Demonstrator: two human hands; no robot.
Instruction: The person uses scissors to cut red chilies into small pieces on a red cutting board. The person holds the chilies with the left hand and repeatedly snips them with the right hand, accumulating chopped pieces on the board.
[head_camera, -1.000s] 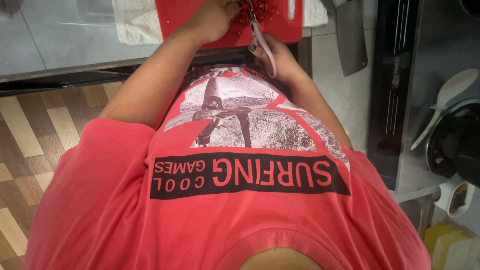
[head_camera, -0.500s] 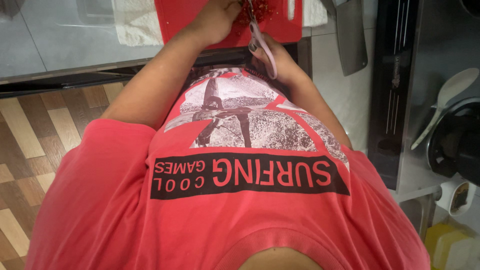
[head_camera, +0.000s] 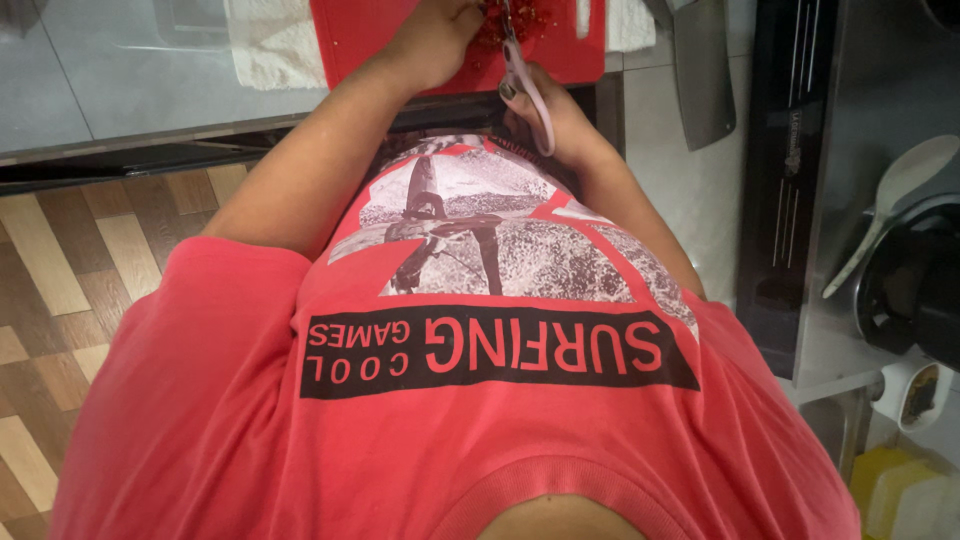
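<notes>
Currently right hand (head_camera: 560, 125) grips pink-handled scissors (head_camera: 528, 85), blades pointing away over red cutting board (head_camera: 360, 40); left hand (head_camera: 435, 40) pinches chopped red chilli (head_camera: 515, 22) just left of the blades.

Short-sleeved red T-shirt (head_camera: 200, 420), grey photo print, black lettered band.

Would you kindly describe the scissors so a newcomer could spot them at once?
Find the red cutting board at the top edge of the counter. At its near edge, the right hand grips the scissors. Their pale pink handles set them apart from the grey cleaver alongside.
</notes>
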